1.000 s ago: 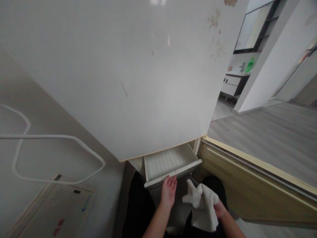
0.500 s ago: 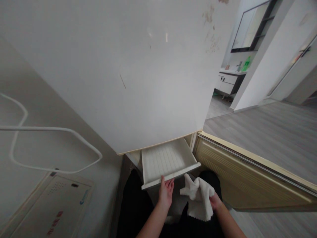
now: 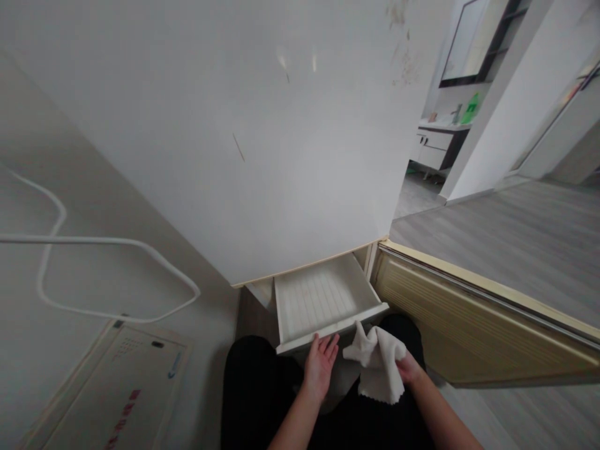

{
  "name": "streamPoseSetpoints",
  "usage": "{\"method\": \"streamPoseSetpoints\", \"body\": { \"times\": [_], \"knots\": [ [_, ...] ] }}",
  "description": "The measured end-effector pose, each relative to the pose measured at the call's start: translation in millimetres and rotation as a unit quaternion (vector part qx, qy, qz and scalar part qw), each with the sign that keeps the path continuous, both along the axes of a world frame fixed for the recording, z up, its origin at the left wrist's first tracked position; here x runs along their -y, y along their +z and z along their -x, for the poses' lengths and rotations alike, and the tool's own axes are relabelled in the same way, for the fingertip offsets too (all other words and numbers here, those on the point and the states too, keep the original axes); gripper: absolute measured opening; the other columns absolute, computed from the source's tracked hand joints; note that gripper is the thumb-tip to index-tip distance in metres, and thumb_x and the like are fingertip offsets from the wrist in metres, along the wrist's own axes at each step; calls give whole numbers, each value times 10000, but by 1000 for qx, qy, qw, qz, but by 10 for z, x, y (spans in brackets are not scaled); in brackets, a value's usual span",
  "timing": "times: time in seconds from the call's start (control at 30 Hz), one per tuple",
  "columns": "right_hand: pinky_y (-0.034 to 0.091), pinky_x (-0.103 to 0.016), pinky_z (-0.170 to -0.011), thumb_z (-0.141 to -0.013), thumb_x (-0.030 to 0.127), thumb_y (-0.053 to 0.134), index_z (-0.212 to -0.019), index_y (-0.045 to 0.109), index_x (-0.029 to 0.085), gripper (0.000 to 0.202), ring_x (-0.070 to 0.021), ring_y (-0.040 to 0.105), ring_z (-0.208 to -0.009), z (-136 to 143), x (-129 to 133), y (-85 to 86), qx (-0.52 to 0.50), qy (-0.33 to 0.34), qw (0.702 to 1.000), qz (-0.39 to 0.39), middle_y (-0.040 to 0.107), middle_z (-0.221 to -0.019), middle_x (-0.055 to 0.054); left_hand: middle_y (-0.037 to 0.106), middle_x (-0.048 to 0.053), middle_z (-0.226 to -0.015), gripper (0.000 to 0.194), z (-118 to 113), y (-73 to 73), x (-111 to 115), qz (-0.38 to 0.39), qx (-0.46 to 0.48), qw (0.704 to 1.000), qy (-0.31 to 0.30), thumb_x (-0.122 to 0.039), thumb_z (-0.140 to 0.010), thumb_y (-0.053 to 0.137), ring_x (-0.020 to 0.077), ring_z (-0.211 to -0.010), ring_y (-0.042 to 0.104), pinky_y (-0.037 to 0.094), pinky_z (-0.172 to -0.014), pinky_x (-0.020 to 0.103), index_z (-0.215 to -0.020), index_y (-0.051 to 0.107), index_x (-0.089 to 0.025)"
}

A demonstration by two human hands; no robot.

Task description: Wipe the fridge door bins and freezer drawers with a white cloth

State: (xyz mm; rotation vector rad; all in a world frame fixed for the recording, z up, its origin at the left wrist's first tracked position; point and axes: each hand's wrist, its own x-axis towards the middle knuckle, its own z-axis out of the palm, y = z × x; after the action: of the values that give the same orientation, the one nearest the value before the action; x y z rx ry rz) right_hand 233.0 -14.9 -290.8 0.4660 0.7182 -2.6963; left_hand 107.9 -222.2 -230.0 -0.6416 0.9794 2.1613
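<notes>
A white drawer [image 3: 323,297] with a ribbed bottom is pulled out of the lower part of a white fridge-like cabinet [image 3: 300,156]. Just at the drawer's front edge is my left hand [image 3: 320,369], palm up with its fingers spread; whether the fingertips touch the edge, I cannot tell. My right hand [image 3: 409,369] grips a white cloth [image 3: 377,359], which hangs in folds in front of the drawer's right end. The fingers behind the cloth are partly hidden.
A cream door [image 3: 469,331] stands open on the right. On the left wall are a white cable [image 3: 107,240] and a flat panel box [image 3: 117,387] with red characters. Through a doorway at the far right, a green bottle [image 3: 470,108] stands by a sink cabinet [image 3: 438,144].
My left hand's fingers have spread apart at the drawer's front edge. The cloth stays in my right hand, and the whole view has shifted slightly.
</notes>
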Motion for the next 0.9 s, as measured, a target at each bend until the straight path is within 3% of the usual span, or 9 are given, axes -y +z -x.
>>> {"method": "streamPoseSetpoints", "body": {
  "times": [0.17, 0.33, 0.47, 0.6, 0.7, 0.8, 0.9],
  "knots": [
    [399, -437, -1117, -758, 463, 763, -926, 728, 83, 417, -283, 698, -1066, 130, 202, 18, -3, 29, 999, 17, 760, -934, -145, 656, 176, -1292, 249, 3, -30, 139, -18, 4, 999, -39, -366, -1008, 500, 254, -1142, 685, 566, -908, 323, -997, 629, -154],
    [389, -434, -1127, -776, 449, 747, -965, 728, 73, 421, -284, 682, -1102, 142, 269, 24, -5, 20, 1000, 7, 753, -984, -158, 590, 180, -1411, 354, 24, -114, 296, -21, -8, 993, -115, -436, -1002, 487, 260, -1173, 666, 540, -911, 324, -1101, 661, -145],
    [387, -417, -1129, -750, 457, 788, -956, 744, 104, 411, -265, 682, -1099, 111, 246, 92, 3, -10, 1000, -6, 763, -971, -124, 626, 190, -1362, 431, 87, -134, 320, 4, -51, 989, -138, -451, -1020, 430, 256, -1145, 678, 522, -902, 309, -1094, 687, -113],
    [390, -414, -1126, -702, 467, 840, -968, 767, 129, 436, -261, 687, -1077, 76, 205, 106, 10, -33, 999, -28, 770, -984, -114, 691, 214, -1235, 458, 68, 31, 325, 16, -75, 971, -226, -457, -1013, 442, 269, -1048, 711, 520, -860, 330, -1149, 684, -93],
    [415, -414, -1100, -712, 486, 833, -977, 786, 154, 427, -249, 708, -1007, 37, 181, 67, 23, -45, 998, -42, 776, -975, -103, 728, 194, -1127, 315, 65, 296, 356, 8, -194, 940, -281, -344, -913, 665, 262, -975, 712, 510, -850, 317, -1118, 705, -109],
    [444, -397, -1063, -741, 446, 810, -948, 801, 199, 323, -236, 714, -969, -19, 184, 45, 36, -82, 994, -69, 780, -972, -83, 740, 124, -1025, 123, 213, 514, 408, 36, -328, 912, -243, -218, -838, 741, 243, -991, 677, 490, -957, 326, -947, 735, -160],
    [469, -406, -1031, -737, 410, 799, -868, 803, 224, 227, -247, 718, -918, -84, 213, 47, 28, -121, 987, -107, 784, -951, -77, 717, 60, -966, 110, 470, 517, 486, 102, -349, 922, -131, -119, -801, 747, 230, -1149, 618, 418, -1099, 331, -821, 700, -218]
  ]
}}
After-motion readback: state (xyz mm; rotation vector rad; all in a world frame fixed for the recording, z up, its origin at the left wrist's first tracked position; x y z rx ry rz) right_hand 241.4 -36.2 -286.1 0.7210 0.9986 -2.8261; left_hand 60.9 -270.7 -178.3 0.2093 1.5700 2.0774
